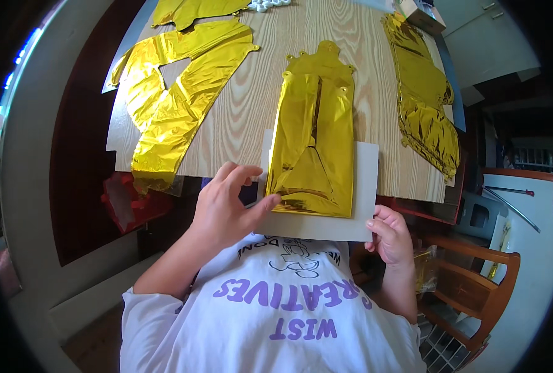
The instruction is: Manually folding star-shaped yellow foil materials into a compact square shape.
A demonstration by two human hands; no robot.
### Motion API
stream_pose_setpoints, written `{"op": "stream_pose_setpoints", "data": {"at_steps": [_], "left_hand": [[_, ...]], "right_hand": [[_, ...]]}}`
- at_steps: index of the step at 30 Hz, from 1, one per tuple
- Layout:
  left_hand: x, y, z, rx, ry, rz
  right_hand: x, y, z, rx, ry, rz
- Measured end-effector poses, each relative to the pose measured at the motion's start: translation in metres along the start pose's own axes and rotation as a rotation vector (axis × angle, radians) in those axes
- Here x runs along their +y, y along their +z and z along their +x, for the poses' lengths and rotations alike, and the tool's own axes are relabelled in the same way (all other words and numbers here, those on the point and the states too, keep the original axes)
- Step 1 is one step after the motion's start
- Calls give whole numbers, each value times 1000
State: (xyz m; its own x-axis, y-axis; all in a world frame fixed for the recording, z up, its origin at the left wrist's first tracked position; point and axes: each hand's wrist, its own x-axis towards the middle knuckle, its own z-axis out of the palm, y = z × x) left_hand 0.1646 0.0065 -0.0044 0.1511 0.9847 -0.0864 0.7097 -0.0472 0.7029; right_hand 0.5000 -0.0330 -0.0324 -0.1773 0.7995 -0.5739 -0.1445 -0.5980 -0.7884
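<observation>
In front of me a flat gold foil balloon (337, 118) lies lengthwise, its lower part folded into a neat rectangle. Its narrow tabbed end points away over the wooden table. Beneath the folded part is a pale card sheet (366, 180), reaching past the table's near edge. My right hand (390, 236) pinches the card's near right corner between thumb and fingers. At the balloon's near left corner, my left hand (230, 202) has its fingers apart and bent, its thumb tip at the foil; it grips nothing.
A larger gold foil balloon (205, 81) spreads over the table's left side, hanging past the near edge. Another gold foil piece (195, 9) lies at the far left. Crinkled gold foil (420, 78) lines the right side, near a box (423, 15). A wooden chair (503, 292) stands right.
</observation>
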Motion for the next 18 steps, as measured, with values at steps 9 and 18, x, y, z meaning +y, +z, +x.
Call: {"op": "stream_pose_setpoints", "data": {"at_steps": [9,18], "left_hand": [[12,-5,32,-238,-187,163],[16,-1,25,-208,-225,17]], "right_hand": [[17,2,0,-2,-4,-11],[19,9,-2,-15,-22,0]]}}
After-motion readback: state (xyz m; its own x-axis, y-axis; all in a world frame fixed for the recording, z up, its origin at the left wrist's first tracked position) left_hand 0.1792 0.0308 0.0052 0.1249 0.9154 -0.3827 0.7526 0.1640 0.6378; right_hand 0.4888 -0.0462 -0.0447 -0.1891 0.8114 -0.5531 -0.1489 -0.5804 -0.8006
